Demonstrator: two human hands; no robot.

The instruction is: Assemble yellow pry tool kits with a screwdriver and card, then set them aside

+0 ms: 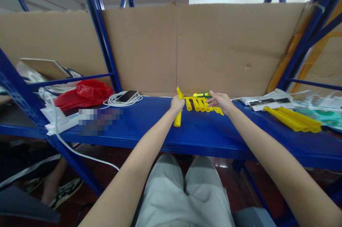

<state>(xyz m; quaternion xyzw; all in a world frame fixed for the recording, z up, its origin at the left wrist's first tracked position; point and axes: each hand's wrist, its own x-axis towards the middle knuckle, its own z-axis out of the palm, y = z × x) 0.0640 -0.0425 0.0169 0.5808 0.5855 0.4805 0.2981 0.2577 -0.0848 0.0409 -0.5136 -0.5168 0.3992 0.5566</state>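
Note:
My left hand point(177, 104) is closed around a yellow plastic tube-shaped piece point(177, 120), holding it upright above the blue shelf point(149, 123). Its top end leans a little to the left and its wide round end points down. My right hand point(219, 101) pinches the butt of a screwdriver point(201, 95) with a yellow and green handle. The screwdriver lies level, its thin shaft pointing left at the yellow piece; whether the tip touches it is too small to tell. Below the screwdriver, several similar yellow pieces point(201, 105) lie in a row on the shelf.
More yellow tubes point(294, 119) lie at the right beside a white packet point(271, 100). To the left are a coiled white cable point(114, 100), a phone point(128, 96), and a red bag point(84, 94). Cardboard point(213, 48) backs the shelf; blue posts point(103, 38) flank it. A person's foot point(65, 193) shows lower left.

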